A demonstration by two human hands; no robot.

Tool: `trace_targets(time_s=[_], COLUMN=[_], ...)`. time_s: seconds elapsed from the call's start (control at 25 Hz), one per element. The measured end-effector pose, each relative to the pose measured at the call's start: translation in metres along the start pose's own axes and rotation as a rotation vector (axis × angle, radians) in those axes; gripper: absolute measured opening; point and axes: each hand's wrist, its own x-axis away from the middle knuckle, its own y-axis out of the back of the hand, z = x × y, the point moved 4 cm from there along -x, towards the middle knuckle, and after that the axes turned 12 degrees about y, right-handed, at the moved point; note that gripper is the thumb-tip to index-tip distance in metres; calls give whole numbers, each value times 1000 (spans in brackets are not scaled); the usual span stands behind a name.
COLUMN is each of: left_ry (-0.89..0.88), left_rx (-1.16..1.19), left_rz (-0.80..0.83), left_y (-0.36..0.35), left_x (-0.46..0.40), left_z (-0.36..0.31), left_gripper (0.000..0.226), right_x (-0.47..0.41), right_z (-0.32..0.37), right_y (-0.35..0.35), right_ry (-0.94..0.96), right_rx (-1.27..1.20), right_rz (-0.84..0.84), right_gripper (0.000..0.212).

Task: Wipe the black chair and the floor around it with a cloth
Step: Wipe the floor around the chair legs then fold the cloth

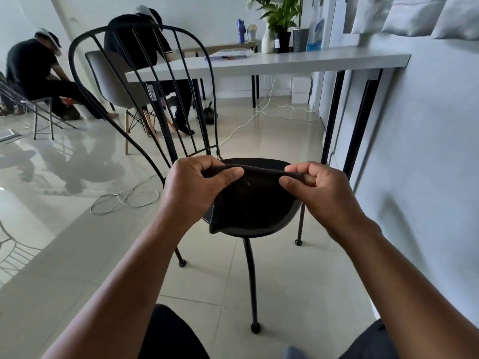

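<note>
A black metal chair (145, 73) with a curved spindle back and a round seat stands on the pale tiled floor (298, 294) in front of me. I hold a dark cloth (254, 200) stretched above the seat. My left hand (197, 185) pinches its upper left edge. The upper right edge is pinched by my right hand (321, 190). The cloth hangs down and hides most of the seat; only the seat's far rim and lower right edge show.
A white table (311, 60) with black legs runs along the right wall, bearing plants, bottles and papers. White cables (124, 200) lie on the floor left of the chair. Two seated people (39, 73) work at the back left, one on a grey chair (116, 81).
</note>
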Motion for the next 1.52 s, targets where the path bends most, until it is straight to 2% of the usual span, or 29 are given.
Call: trace_targets(time_s=[0.12, 0.2, 0.36, 0.44, 0.52, 0.6, 0.76, 0.84, 0.92, 1.0, 1.04, 1.12, 1.2, 1.28, 1.36, 1.52], left_ry=[22, 43, 54, 63, 71, 94, 155, 220, 307, 337, 306, 210, 141, 139, 157, 190], left_rx=[20, 82, 165, 180, 196, 197, 59, -24, -83, -238, -349, -502, -551, -605, -699, -704], left_rz=[-9, 4, 6, -31, -50, -44, -33, -16, 26, 16, 9, 31, 93, 191, 257, 247], left_y=[1, -3, -17, -26, -36, -46, -71, -90, -106, -116, -119, -126, -134, -143, -150, -149], left_x=[-1, -3, -7, -11, -18, -29, -72, -109, -141, -155, -154, -142, -129, -122, -120, -119], left_z=[8, 15, 25, 31, 41, 55, 78, 91, 112, 139, 150, 164, 171, 173, 175, 173], left_gripper=[26, 27, 27, 29, 30, 29, 31, 33, 34, 38, 42, 49, 55, 64, 68, 74], right_x=[-6, -13, -25, -26, -25, -34, -88, -128, -159, -172, -168, -147, -122, -107, -108, -107], right_z=[9, 8, -11, -25, -37, -50, -89, -117, -144, -161, -163, -165, -171, -180, -185, -186], right_y=[7, 7, -7, -16, -25, -30, -38, -50, -62, -72, -78, -91, -102, -109, -111, -110], right_ry=[159, 185, 15, -81, -143, -134, -199, -270, -309, -234, -126, 98, 192, 184, 155, 155], right_rx=[339, 351, -139, -423, -526, -411, -172, -138, 9, 355, 516, 634, 694, 807, 853, 911], right_rz=[98, 123, 56, 36, 93, 107, -18, -12, 14, 122, 183, 287, 436, 587, 653, 632], right_gripper=[9, 10, 7, 18, 31, 36, 31, 30, 32, 41, 45, 44, 45, 51, 57, 58])
